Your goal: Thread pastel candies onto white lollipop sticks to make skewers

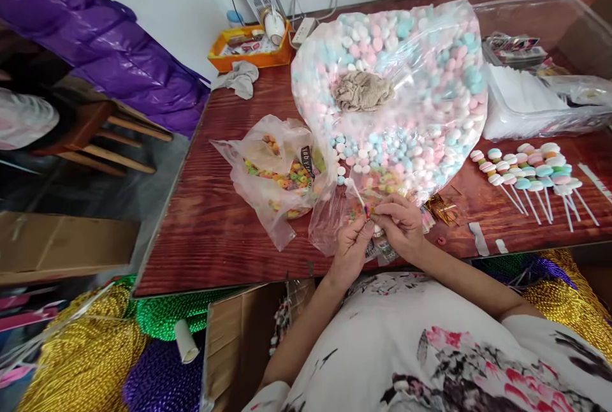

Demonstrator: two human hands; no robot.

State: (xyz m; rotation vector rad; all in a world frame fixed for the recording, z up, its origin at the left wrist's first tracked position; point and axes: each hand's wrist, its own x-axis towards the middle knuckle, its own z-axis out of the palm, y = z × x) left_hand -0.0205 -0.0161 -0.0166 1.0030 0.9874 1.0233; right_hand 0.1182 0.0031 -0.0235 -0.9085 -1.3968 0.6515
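In front of my body, both hands meet at the near edge of the table. My left hand (352, 245) is closed, pinching a thin white stick (357, 194) that points up and away. A small dark coloured piece sits on the stick's lower part, too small to name. My right hand (400, 224) is closed too, its thumb and fingertips pressed together beside that piece; what they grip is hidden. Just beyond the hands lies a large clear bag (430, 106) of pink, blue and white macaron-like pieces. Left of them is an open plastic bag (287, 173) with colourful ring-shaped bits.
Finished-looking macaron sticks (530, 173) lie at the right. Behind them stands a clear plastic bin (540, 122). A crumpled brown cloth (363, 91) rests on the big bag. An orange tray (220, 58) with tools is at the back left. Gold bead strands (81, 348) hang below the table.
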